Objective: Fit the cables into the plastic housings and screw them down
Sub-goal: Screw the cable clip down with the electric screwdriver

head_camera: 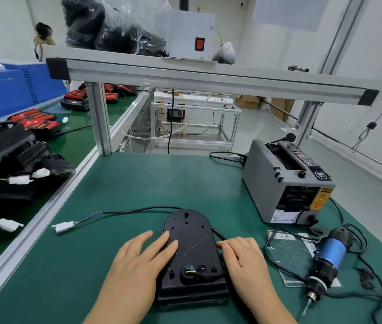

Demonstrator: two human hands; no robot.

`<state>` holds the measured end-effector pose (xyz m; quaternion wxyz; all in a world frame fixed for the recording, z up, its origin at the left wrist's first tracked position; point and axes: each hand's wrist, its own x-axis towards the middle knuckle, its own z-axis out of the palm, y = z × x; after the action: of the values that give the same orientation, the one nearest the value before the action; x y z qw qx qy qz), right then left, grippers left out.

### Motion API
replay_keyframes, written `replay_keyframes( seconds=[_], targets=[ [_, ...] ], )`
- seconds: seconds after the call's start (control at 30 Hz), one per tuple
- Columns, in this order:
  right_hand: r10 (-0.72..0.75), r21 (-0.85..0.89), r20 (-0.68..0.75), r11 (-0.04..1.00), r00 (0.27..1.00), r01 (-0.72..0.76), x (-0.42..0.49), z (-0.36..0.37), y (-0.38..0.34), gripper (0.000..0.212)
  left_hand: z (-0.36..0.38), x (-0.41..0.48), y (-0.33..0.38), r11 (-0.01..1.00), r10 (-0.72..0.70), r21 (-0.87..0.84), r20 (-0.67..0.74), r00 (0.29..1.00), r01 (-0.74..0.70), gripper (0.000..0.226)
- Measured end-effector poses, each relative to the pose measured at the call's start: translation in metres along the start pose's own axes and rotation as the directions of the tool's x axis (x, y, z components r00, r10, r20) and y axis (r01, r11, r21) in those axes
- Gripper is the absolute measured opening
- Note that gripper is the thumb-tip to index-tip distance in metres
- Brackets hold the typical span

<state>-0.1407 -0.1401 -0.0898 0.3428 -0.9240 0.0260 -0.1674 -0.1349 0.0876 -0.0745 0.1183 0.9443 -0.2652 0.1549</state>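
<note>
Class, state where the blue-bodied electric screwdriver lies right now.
In the head view, the blue-bodied electric screwdriver lies on the green mat at lower right, nearer the camera than the grey tape dispenser and right of the right hand.

Black housing [191,251] flat on mat [138,178] before me, back up; cable [138,209] trails left, white plug [62,227] free.

An electronics assembly workshop: a green-matted surface [138,183] under an aluminium-profile frame [208,76], an electric screwdriver [327,260] right of the fingers [228,246], a grey tape dispenser [285,183] beyond them, and stacked black housings [5,146] far to their left.
</note>
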Motion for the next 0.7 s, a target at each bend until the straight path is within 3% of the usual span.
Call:
replay_keyframes(
  seconds=[0.13,0.23,0.33,0.37,0.43,0.53,0.7],
  targets=[
    [0.006,-0.003,0.009,1.0,1.0,-0.005,0.0,0.0,0.0,0.022,-0.002,0.004,0.001,0.98,0.014,0.198,-0.001,1.0,-0.013,0.066],
    [0.007,-0.002,0.013,1.0,1.0,-0.007,-0.001,0.0,0.0,0.022,-0.007,0.007,0.001,0.985,0.065,0.161,-0.019,0.998,-0.061,0.053],
    [0.001,-0.015,0.015,1.0,1.0,-0.001,-0.001,0.0,0.001,0.023,-0.01,0.01,0.0,0.995,0.022,0.092,0.059,0.998,-0.028,0.075],
    [-0.003,-0.023,0.019,1.0,1.0,0.003,-0.001,0.0,0.001,0.024,-0.01,0.009,0.0,0.995,0.03,0.089,0.06,0.998,-0.035,0.07],
    [-0.007,-0.025,0.022,1.0,1.0,0.008,0.0,0.0,0.001,0.024,-0.011,0.006,0.002,0.994,0.03,0.102,0.047,0.998,-0.034,0.052],
    [0.001,-0.021,0.018,1.0,1.0,0.0,0.0,0.0,0.0,0.025,-0.006,0.006,0.003,0.979,-0.001,0.203,0.026,1.0,-0.004,0.065],
    [0.002,-0.022,0.017,1.0,1.0,-0.002,-0.001,-0.001,0.0,0.025,0.0,0.006,0.001,0.968,0.018,0.251,-0.033,0.999,-0.009,0.066]
  ],
)
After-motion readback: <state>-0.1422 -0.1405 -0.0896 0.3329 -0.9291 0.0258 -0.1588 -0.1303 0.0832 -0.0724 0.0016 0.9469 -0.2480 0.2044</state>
